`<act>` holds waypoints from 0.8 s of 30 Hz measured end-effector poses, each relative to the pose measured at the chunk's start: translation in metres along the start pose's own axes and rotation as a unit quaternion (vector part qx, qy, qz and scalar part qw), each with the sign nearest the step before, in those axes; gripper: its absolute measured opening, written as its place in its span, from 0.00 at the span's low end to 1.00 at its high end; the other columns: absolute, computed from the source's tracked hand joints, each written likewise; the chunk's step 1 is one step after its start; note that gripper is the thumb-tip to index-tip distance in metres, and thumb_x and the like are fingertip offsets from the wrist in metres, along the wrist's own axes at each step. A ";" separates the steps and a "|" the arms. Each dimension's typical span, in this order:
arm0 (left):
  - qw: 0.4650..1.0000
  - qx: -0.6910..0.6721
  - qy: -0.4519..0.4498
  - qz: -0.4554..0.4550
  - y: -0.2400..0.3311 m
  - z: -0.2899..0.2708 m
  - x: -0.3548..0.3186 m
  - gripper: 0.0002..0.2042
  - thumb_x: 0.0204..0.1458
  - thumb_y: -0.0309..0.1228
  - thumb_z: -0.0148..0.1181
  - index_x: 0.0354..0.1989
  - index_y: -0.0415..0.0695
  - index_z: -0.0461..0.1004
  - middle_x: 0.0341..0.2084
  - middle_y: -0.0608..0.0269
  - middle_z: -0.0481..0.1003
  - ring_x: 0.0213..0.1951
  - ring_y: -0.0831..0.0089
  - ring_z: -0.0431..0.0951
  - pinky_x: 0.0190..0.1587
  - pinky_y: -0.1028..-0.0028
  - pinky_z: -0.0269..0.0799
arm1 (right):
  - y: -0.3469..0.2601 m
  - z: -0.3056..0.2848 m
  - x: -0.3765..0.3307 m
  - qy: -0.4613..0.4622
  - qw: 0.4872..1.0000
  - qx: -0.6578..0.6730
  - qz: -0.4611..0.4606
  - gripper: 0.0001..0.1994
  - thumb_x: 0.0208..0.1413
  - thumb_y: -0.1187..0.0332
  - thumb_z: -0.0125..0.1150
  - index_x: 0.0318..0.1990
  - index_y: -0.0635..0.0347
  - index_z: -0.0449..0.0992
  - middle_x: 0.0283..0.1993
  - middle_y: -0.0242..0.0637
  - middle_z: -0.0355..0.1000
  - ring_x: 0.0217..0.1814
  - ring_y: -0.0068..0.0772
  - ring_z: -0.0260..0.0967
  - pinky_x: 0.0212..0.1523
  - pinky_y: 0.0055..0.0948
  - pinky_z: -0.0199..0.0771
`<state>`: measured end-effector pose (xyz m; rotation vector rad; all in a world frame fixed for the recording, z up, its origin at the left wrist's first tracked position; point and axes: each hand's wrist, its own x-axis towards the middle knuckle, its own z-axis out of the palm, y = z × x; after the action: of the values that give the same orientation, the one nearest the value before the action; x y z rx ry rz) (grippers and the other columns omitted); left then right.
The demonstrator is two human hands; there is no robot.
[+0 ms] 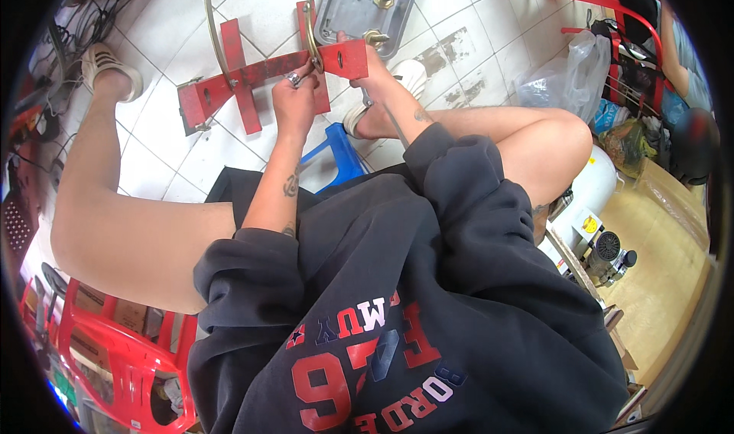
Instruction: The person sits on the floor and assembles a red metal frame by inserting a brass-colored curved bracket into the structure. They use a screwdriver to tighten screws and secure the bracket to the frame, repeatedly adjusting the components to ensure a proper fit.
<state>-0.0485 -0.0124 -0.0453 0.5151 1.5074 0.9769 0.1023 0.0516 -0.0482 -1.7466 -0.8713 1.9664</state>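
A red metal frame (267, 73) of crossed bars lies on the floor in front of me. Two curved brass-coloured rods, a left rod (213, 32) and a right rod (310, 9), rise from it. My left hand (297, 101), with a ring on one finger, is closed at the foot of the right rod; its fingertips hide what they pinch. On the right end of the frame, my right hand (375, 68) is curled behind the red plate. A slim metal tool (368, 97) shows below its palm; its kind is unclear.
A grey metal tray (359, 13) holding brass fittings stands beyond. Under me is a blue stool (339, 159). Red plastic chairs (126, 357) stand lower left. On the right are a clear plastic bag (569, 74), a white tank (592, 185) and another person's arm (673, 52).
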 end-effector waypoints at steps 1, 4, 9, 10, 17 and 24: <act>1.000 0.019 0.002 0.008 0.001 0.001 -0.001 0.18 0.52 0.24 0.53 0.51 0.36 0.77 0.35 0.60 0.82 0.36 0.80 0.77 0.42 0.77 0.71 | 0.002 0.003 -0.002 0.019 0.999 -0.022 -0.033 0.18 0.65 0.53 0.52 0.35 0.59 0.77 0.22 0.24 0.63 0.20 0.15 0.53 0.19 0.22 0.52; 0.998 0.062 0.004 0.027 0.002 0.002 -0.003 0.18 0.52 0.23 0.53 0.51 0.35 0.77 0.34 0.60 0.81 0.35 0.79 0.78 0.41 0.78 0.72 | 0.005 0.004 -0.003 0.002 0.998 -0.004 -0.061 0.20 0.66 0.54 0.51 0.33 0.62 0.77 0.23 0.27 0.65 0.22 0.16 0.57 0.21 0.23 0.56; 1.000 -0.013 -0.001 0.007 0.005 0.009 -0.007 0.19 0.51 0.20 0.53 0.53 0.35 0.76 0.35 0.58 0.81 0.37 0.76 0.80 0.43 0.76 0.74 | 0.043 0.005 0.025 0.060 0.970 -0.101 -0.214 0.22 0.67 0.54 0.49 0.33 0.66 0.79 0.26 0.35 0.72 0.25 0.18 0.63 0.23 0.23 0.61; 1.000 -0.002 0.002 0.010 0.004 0.006 -0.007 0.19 0.51 0.20 0.53 0.52 0.35 0.76 0.36 0.58 0.81 0.38 0.76 0.80 0.43 0.76 0.74 | 0.034 0.012 0.016 0.064 0.980 -0.085 -0.166 0.22 0.67 0.54 0.49 0.34 0.66 0.79 0.27 0.36 0.73 0.25 0.18 0.64 0.22 0.23 0.61; 0.998 0.051 0.000 0.027 -0.001 0.003 -0.005 0.18 0.53 0.22 0.54 0.53 0.40 0.76 0.43 0.61 0.80 0.39 0.76 0.80 0.38 0.77 0.72 | 0.003 0.003 -0.001 0.062 0.997 -0.007 -0.041 0.19 0.66 0.55 0.51 0.38 0.66 0.78 0.26 0.34 0.74 0.18 0.20 0.59 0.19 0.25 0.61; 0.991 0.105 -0.014 0.077 -0.014 0.004 0.002 0.18 0.54 0.23 0.55 0.54 0.42 0.76 0.44 0.64 0.80 0.39 0.77 0.80 0.36 0.78 0.69 | 0.034 0.008 0.024 0.085 0.981 -0.084 -0.150 0.23 0.64 0.52 0.53 0.30 0.65 0.79 0.21 0.32 0.71 0.19 0.20 0.60 0.19 0.26 0.58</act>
<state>-0.0418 -0.0171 -0.0580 0.8023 1.5721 0.9288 0.0945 0.0400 -0.0889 -1.7235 -1.1897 1.5669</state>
